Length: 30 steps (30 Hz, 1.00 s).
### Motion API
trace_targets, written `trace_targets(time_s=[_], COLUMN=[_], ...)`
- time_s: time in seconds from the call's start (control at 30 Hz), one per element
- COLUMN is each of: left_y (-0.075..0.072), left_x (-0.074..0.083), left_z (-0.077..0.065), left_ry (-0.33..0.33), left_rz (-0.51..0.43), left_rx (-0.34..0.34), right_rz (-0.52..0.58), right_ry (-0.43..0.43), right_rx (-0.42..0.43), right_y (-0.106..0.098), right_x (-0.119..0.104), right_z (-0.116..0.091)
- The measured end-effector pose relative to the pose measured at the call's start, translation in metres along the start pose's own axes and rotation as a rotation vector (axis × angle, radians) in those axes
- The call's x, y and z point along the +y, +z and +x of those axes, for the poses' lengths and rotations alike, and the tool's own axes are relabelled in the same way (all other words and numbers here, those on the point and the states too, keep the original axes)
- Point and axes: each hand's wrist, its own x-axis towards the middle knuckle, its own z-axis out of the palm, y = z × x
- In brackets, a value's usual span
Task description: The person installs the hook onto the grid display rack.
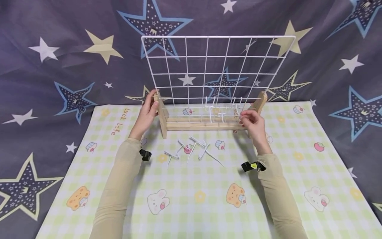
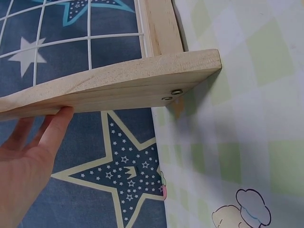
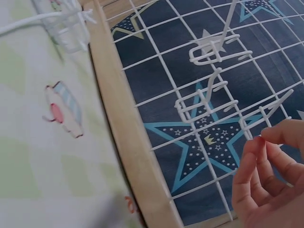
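A white wire grid panel (image 1: 206, 73) stands upright in a wooden base (image 1: 206, 126) with two side posts. My left hand (image 1: 146, 113) holds the left wooden post (image 2: 118, 85) near its top; in the left wrist view its fingertips meet the post's outer face, and some are partly hidden. On the panel's lower right, white wire hooks (image 3: 202, 102) hang from the grid. With thumb and forefinger together, my right hand (image 1: 253, 124) pinches the end of the rightmost hook (image 3: 268, 114), which lies against the wires. Several loose white hooks (image 1: 195, 142) lie on the table before the base.
A green-checked tablecloth (image 1: 200, 215) printed with cartoon animals covers the table (image 1: 298, 166). Dark cloth with stars (image 1: 74, 66) hangs right behind the table and the panel. Black straps (image 1: 253, 166) are on both wrists.
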Motion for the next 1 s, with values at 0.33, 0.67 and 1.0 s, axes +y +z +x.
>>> trace_targets(time_s=[0.33, 0.67, 1.0], left_y=[-0.001, -0.001, -0.002], left_x=[0.001, -0.002, -0.001], left_z=[0.000, 0.000, -0.001], left_ry=[0.010, 0.009, 0.001], left_rz=[-0.022, -0.011, -0.012], left_rx=[-0.003, 0.006, 0.011], right_rz=[-0.072, -0.164, -0.170], right_ry=[0.051, 0.082, 0.079], right_rx=[-0.160, -0.305, -0.416], right_y=[0.003, 0.010, 0.020], right_x=[0.010, 0.025, 0.034], right_z=[-0.017, -0.030, -0.039])
